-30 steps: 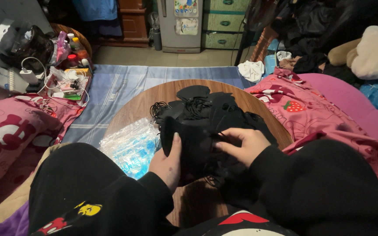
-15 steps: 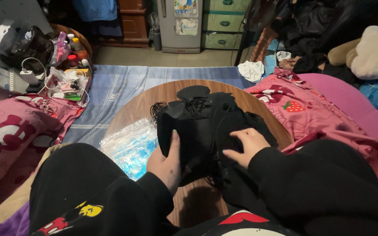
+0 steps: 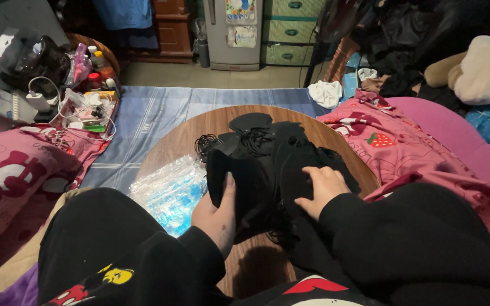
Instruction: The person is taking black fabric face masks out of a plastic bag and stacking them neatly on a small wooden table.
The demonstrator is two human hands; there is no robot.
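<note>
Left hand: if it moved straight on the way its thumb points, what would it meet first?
The left hand holds a stack of black pieces. Beyond it, the line probably meets the tangled black cords first, though depth is unclear.

Matt black cloth pieces (image 3: 267, 164), smooth wooden table (image 3: 199, 127), glossy plastic bag (image 3: 168, 190).

A clear plastic package (image 3: 171, 192) with pale blue contents lies on the near left of the round wooden table (image 3: 211, 122), just beside the left hand (image 3: 218, 218). Far across the room, two paper stickers (image 3: 240, 22), one colourful above one pale, sit on the grey fridge door (image 3: 216, 34). Small bottles with coloured labels (image 3: 94, 65) crowd the far left.
</note>
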